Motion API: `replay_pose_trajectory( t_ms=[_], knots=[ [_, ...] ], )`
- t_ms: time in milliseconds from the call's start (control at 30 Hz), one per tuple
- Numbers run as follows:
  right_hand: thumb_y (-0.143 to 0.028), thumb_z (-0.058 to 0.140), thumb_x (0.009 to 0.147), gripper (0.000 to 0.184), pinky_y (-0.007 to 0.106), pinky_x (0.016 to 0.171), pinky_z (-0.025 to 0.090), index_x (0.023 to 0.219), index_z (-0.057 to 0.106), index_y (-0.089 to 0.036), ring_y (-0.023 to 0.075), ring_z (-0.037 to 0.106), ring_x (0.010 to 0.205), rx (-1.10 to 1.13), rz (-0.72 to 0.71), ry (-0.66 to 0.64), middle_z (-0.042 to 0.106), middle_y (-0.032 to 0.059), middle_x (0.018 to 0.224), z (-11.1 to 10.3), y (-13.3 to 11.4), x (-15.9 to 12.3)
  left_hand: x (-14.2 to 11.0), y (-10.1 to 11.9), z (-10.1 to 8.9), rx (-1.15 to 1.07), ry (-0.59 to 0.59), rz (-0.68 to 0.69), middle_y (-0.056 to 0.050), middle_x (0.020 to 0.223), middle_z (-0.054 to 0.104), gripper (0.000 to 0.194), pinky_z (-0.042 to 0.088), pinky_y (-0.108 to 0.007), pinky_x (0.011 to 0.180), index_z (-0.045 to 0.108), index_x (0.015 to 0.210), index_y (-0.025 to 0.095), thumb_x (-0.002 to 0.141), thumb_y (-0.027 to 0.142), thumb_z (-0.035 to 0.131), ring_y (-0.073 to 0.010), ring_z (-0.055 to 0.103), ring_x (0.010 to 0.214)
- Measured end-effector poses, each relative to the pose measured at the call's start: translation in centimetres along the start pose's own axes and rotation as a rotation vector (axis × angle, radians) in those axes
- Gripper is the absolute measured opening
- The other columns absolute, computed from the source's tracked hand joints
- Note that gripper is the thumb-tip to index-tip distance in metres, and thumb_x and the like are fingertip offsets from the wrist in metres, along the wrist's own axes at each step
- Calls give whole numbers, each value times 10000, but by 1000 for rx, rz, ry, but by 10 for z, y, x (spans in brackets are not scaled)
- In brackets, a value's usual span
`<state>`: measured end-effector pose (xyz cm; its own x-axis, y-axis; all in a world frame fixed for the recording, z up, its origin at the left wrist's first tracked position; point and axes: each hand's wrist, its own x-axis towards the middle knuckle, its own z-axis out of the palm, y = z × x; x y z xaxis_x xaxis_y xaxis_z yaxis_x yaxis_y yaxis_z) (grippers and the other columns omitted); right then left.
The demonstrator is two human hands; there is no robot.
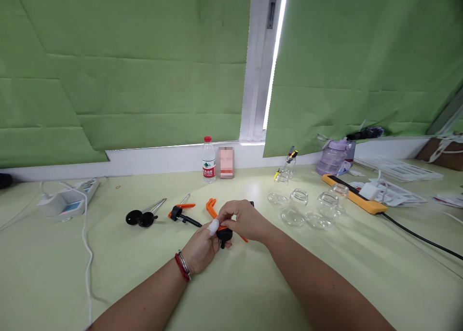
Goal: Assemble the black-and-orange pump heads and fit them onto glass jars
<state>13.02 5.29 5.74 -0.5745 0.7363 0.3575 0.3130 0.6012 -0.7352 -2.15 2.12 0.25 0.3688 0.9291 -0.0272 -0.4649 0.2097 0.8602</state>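
My left hand (203,248) is closed around a black part with orange on its top (224,234), just above the table. Bent over that part, my right hand (246,220) has its thumb and forefinger pinched together at the orange piece; what lies between the fingertips is hidden. A thin orange tip sticks out below the right palm. Behind the hands lie curved orange levers (211,206). To the left rests a black pump-like piece (184,216) with an orange lever (187,205) beside it. A white wrap covers the left thumb.
Two round black lids with metal rods (146,219) lie further left. Several clear glass jars (299,197) stand at right, near screwdrivers (291,155) in a jar. A water bottle (209,162), a purple jug (333,156), an orange power strip (356,195) and a white cable (86,244) are around.
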Motion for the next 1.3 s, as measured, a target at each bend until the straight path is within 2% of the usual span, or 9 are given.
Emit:
replay_pose_trajectory(
  t_ms=[300,400,433,567,700,867,1067,1200,1300],
  knots=[
    [-97,562,757,144,240,684,494,785,659,-200,122,621,726,-8,20,-31,650,-5,829,-7,-2,-2,0,2,3,-9,3,0,-66,756,608,344,434,-341,679,634,844,142,804,479,579,-174,540,692],
    [-177,634,749,85,266,736,484,824,665,-201,143,617,792,-97,-42,-134,648,18,934,-10,-8,-2,0,4,4,-58,13,2,-69,807,630,323,434,-313,675,640,888,147,812,455,581,-173,560,725],
    [-190,675,720,123,280,763,476,842,664,-199,159,610,830,-146,-76,-178,646,25,953,-10,-10,-2,1,5,5,-83,21,8,-70,836,637,311,435,-305,677,640,916,153,820,442,577,-173,567,746],
    [-132,737,634,325,346,834,436,936,627,-178,221,561,947,-365,-140,-231,641,51,934,-8,-12,-1,3,7,7,-174,22,34,-67,942,649,278,443,-310,762,623,1025,182,849,386,552,-193,577,881],
    [-54,669,658,246,332,820,423,862,600,-175,205,552,914,-417,-189,-225,631,44,896,-8,-7,-1,3,5,3,-204,-20,22,-54,947,642,237,424,-331,860,625,1004,202,861,370,538,-189,565,934],
    [-16,645,635,234,283,776,427,797,606,-181,183,564,903,-331,-183,-272,632,34,909,-16,-5,-3,-1,4,-2,13,-112,12,-76,940,616,257,438,-348,813,636,924,178,856,403,533,-190,563,863],
    [-37,654,657,223,253,747,419,797,654,-210,152,587,831,-274,-176,-351,656,-5,873,-21,-10,-5,-3,8,-1,298,-142,71,-64,826,601,314,434,-320,680,641,862,167,804,468,571,-183,528,738],
    [-97,712,633,182,241,710,419,768,663,-209,143,594,785,-244,-146,-369,668,-16,872,-17,-10,-3,-3,8,2,364,-129,56,-26,752,593,203,427,-297,638,625,786,173,742,365,670,-157,510,671],
    [-116,730,615,226,243,727,431,808,668,-214,146,600,815,-196,-126,-355,670,-14,911,-18,-8,-2,-2,8,4,361,-83,40,-15,756,594,167,432,-294,645,629,833,177,738,309,672,-150,514,671]
  ],
)
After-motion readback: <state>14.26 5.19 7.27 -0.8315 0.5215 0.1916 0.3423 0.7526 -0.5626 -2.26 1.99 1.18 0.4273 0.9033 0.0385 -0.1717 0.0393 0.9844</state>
